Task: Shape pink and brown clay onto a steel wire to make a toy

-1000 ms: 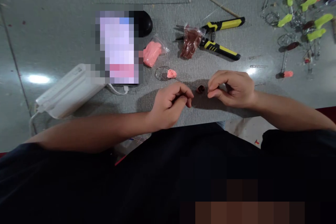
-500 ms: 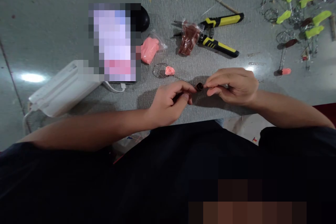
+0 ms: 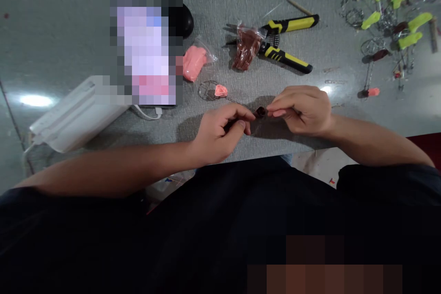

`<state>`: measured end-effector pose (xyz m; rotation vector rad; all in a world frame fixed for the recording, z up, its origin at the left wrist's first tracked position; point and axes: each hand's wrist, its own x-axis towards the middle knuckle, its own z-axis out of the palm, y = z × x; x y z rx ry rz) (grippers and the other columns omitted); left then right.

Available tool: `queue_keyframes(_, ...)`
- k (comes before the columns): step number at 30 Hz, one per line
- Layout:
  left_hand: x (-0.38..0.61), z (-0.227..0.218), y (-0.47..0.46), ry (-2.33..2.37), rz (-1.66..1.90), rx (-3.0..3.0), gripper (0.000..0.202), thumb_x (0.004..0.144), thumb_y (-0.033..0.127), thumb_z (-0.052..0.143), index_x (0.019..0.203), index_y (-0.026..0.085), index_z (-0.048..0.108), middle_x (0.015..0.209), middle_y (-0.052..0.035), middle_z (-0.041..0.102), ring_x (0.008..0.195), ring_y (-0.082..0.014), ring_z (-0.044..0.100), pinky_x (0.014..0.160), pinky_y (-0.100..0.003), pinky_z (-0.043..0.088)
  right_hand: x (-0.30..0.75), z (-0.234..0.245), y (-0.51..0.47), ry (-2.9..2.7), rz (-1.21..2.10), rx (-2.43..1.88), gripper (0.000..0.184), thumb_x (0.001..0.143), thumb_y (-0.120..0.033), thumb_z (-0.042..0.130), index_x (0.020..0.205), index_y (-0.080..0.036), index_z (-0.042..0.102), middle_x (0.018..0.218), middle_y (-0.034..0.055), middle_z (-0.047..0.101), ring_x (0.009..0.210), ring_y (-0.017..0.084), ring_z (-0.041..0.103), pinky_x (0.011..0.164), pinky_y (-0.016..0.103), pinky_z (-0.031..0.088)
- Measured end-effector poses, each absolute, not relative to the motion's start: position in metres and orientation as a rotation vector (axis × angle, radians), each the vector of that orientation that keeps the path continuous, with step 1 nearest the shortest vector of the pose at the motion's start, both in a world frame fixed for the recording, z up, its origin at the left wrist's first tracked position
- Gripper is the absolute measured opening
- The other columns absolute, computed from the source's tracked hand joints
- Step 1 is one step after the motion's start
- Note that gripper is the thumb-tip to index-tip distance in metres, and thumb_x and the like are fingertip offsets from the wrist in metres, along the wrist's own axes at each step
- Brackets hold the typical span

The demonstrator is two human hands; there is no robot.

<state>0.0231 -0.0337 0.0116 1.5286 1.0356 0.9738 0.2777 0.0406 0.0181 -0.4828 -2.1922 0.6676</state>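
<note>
A small dark brown clay piece (image 3: pixel 261 112), hollow-looking like a cup, sits at the end of a thin twisted wire (image 3: pixel 237 101). The wire runs left to a wire loop (image 3: pixel 206 90) with a pink clay rose (image 3: pixel 221 91) on it. My left hand (image 3: pixel 222 131) is curled with its index fingertip against the piece's left side; its grip is partly hidden. From the right, my right hand (image 3: pixel 299 109) pinches at the piece's edge with thumb and index finger pressed together.
Yellow-black pliers (image 3: pixel 289 59) lie beyond my hands beside a bag of brown clay (image 3: pixel 247 48). A bag of pink clay (image 3: pixel 195 62), a blurred phone (image 3: pixel 146 55) and a white power bank (image 3: pixel 81 112) are left. Wire pieces with green clay (image 3: pixel 409 40) crowd the far right.
The whole view has shifted slightly. My right fingertips have closed together more tightly at the brown piece; my left hand keeps nearly the same pose.
</note>
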Motion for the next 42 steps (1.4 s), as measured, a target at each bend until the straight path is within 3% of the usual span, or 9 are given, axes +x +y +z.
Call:
queue_keyframes(2,0.023,0.012,-0.033,1.03,0.98,1.533,0.019,0.1,0.012,0.059,0.105,0.021,0.076,0.082,-0.0002,0.081,0.071,-0.0139,0.077,0.067,-0.028,0.059,0.278,0.018,0.042,-2.209,0.64,-0.452,0.008,0.113,-0.029,0.07,0.112,-0.024,0.075,0.091,0.0003,0.085,0.08,0.015,0.082,0.07,0.026,0.066)
queue_keyframes(6,0.023,0.013,-0.034,1.038,0.975,1.551,0.02,0.101,0.012,0.058,0.105,0.02,0.076,0.082,-0.0004,0.081,0.071,-0.014,0.076,0.067,-0.028,0.059,0.277,0.018,0.044,-2.234,0.641,-0.419,0.032,0.12,-0.044,0.055,0.103,-0.022,0.069,0.083,-0.0021,0.078,0.071,0.012,0.076,0.066,0.025,0.059)
queue_keyframes(11,0.022,0.016,-0.035,1.093,0.939,1.59,0.022,0.102,0.013,0.056,0.106,0.02,0.076,0.083,0.0,0.081,0.071,-0.0139,0.076,0.066,-0.027,0.059,0.278,0.017,0.045,-2.259,0.608,-0.319,0.041,0.115,-0.058,0.059,0.092,-0.024,0.061,0.07,-0.0054,0.067,0.058,0.011,0.065,0.057,0.027,0.051)
queue_keyframes(18,0.017,0.012,-0.029,1.196,0.805,2.097,0.036,0.096,0.015,0.057,0.125,0.016,0.079,0.076,0.0003,0.078,0.052,-0.0123,0.06,0.058,-0.028,0.049,0.279,0.022,0.044,-2.295,0.502,-0.359,0.053,0.114,-0.061,0.06,0.078,-0.023,0.054,0.06,-0.0071,0.056,0.05,0.009,0.048,0.05,0.029,0.038)
queue_keyframes(21,0.016,0.009,-0.027,1.232,0.706,2.159,0.04,0.097,0.017,0.057,0.13,0.018,0.08,0.079,-0.0009,0.08,0.056,-0.0145,0.063,0.061,-0.03,0.05,0.279,0.023,0.044,-2.306,0.473,-0.339,0.051,0.114,-0.058,0.063,0.078,-0.022,0.055,0.059,-0.0073,0.055,0.049,0.009,0.046,0.05,0.029,0.035)
queue_keyframes(30,0.015,0.014,-0.024,1.192,0.819,2.13,0.034,0.098,0.013,0.057,0.125,0.02,0.076,0.076,0.0013,0.078,0.054,-0.014,0.064,0.058,-0.03,0.05,0.281,0.018,0.046,-2.301,0.351,-0.317,0.036,0.113,-0.057,0.067,0.101,-0.023,0.069,0.071,-0.0061,0.068,0.061,0.01,0.063,0.06,0.027,0.05)
queue_keyframes(37,0.016,0.024,-0.03,0.847,0.947,2.021,0.023,0.101,0.009,0.053,0.101,0.022,0.071,0.078,0.0009,0.074,0.062,-0.0124,0.065,0.062,-0.028,0.052,0.281,0.014,0.04,-2.328,0.356,-0.312,0.049,0.114,-0.059,0.065,0.14,-0.018,0.069,0.094,0.0007,0.076,0.079,0.014,0.074,0.07,0.026,0.058)
queue_keyframes(39,0.018,0.024,-0.031,0.927,0.948,1.89,0.019,0.104,0.015,0.056,0.098,0.022,0.073,0.08,-0.0002,0.074,0.063,-0.0121,0.064,0.06,-0.028,0.051,0.278,0.014,0.036,-2.332,0.457,-0.356,0.057,0.115,-0.062,0.06,0.148,-0.016,0.066,0.109,0.0059,0.077,0.093,0.017,0.076,0.079,0.029,0.063)
queue_keyframes(42,0.021,0.019,-0.029,1.027,0.99,1.732,0.019,0.107,0.039,0.069,0.102,0.023,0.078,0.07,0.0023,0.067,0.055,-0.0109,0.053,0.054,-0.027,0.046,0.273,0.015,0.03,-2.348,0.675,-0.402,0.065,0.117,-0.065,0.052,0.162,-0.018,0.058,0.135,0.0126,0.071,0.12,0.023,0.074,0.097,0.039,0.066)
